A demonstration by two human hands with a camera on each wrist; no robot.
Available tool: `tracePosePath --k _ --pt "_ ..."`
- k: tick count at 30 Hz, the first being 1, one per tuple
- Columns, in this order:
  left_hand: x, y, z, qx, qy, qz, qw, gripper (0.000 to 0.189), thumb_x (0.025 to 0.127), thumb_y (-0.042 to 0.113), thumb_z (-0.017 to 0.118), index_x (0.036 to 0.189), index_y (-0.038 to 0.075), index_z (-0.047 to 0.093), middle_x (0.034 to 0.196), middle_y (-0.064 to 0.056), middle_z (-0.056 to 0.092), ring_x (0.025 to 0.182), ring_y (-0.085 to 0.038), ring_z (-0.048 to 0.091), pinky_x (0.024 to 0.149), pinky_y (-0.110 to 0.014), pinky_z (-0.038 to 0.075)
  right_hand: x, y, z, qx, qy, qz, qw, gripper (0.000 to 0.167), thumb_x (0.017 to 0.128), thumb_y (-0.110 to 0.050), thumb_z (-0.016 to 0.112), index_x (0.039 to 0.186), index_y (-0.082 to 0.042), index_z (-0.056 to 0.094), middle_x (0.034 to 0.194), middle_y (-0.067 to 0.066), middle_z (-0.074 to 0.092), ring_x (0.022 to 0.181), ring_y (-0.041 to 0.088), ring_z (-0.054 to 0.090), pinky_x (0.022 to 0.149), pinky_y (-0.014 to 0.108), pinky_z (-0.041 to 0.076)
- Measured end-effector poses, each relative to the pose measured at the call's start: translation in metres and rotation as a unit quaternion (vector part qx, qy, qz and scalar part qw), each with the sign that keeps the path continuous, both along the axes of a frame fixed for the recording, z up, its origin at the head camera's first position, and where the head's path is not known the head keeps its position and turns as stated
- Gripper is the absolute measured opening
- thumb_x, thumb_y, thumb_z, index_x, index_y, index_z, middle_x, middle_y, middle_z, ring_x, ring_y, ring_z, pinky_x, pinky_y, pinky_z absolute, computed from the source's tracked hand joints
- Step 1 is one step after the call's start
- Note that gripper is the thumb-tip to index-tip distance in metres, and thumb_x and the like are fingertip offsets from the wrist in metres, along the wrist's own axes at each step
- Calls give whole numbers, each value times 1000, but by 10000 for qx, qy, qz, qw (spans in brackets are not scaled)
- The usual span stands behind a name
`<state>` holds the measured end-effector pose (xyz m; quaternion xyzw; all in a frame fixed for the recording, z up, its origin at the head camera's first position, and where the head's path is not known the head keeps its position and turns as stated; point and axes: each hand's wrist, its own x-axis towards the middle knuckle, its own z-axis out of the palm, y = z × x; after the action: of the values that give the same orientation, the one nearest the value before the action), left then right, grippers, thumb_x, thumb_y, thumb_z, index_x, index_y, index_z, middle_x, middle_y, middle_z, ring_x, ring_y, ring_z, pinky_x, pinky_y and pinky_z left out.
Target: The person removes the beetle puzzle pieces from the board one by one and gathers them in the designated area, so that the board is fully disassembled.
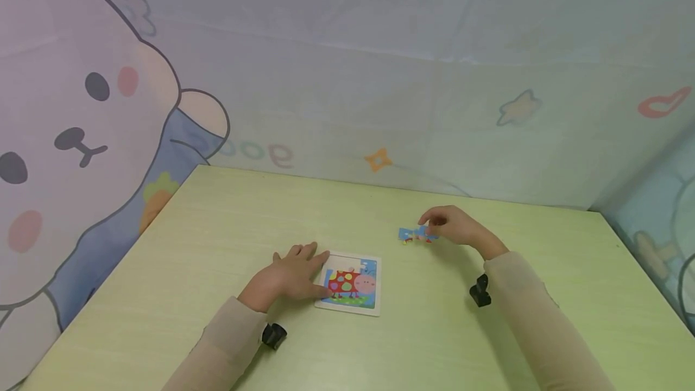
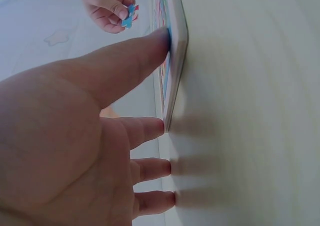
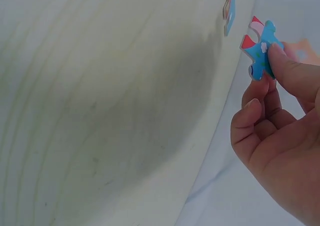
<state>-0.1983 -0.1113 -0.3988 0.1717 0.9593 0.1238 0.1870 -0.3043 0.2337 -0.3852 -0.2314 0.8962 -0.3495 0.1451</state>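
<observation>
Cartoon cloth (image 1: 336, 107) backs your pale desk (image 1: 217, 228). Your R hand (image 1: 456, 226) pinches a blue/red pc (image 3: 262, 48) btwn thumb & fingers, up off the desk; a 2nd pc (image 1: 405, 234) lies just L of those fingertips. Your L hand (image 1: 294, 273) has fingers spread, thumb touching the puzzle (image 1: 353, 285), which sits just R of them, its bare patch next to your index fingertip.
</observation>
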Motion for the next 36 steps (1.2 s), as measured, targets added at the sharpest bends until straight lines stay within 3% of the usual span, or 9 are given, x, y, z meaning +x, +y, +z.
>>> tracePosePath --k 14,24,36 --pt "3 -1 1 5 -30 25 10000 79 87 47 66 150 10 35 156 -18 24 142 -41 21 103 -75 17 -8 10 -10 241 -383 -390 9982 33 86 8 44 112 3 64 84 7 58 81 21 49 70 31 42" --pt "0 -1 -3 26 -17 18 10000 78 88 47 65 151 12 34 157 -17 23 142 -40 20 104 -75 16 -10 13 -14 275 -472 -416 9976 30 88 6 46 113 4 64 82 6 57 73 18 45 66 30 38" --pt "0 -2 -2 39 27 -1 10000 77 89 45 65 150 11 34 157 -17 23 142 -41 21 103 -75 17 -13 11 -17 507 -476 -446 9966 24 94 -2 54 116 3 64 91 10 64 78 19 51 70 29 42"
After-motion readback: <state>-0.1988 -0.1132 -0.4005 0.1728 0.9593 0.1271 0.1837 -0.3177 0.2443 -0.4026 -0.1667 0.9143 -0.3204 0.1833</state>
